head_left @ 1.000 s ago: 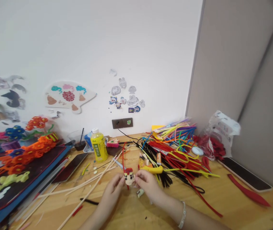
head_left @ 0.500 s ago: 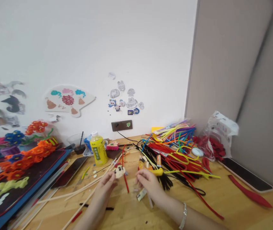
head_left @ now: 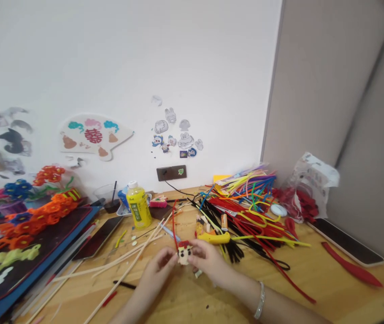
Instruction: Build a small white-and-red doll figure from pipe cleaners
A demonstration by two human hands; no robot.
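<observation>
Cream-and-red pipe-cleaner figure sits above the wooden table, pinched from both sides by the left hand and right hand, a red pipe cleaner rising just behind it. Farther off stand a yellow bottle left and a heap of multicoloured pipe cleaners right.

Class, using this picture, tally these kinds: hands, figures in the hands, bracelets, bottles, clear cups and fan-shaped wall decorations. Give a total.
Hands: 2 (left hand, right hand)
Figures: 1 (pipe-cleaner figure)
Bracelets: 1 (silver bangle)
Bottles: 1 (yellow bottle)
Clear cups: 1 (clear cup)
Fan-shaped wall decorations: 1 (fan-shaped decoration)
Total: 7
</observation>
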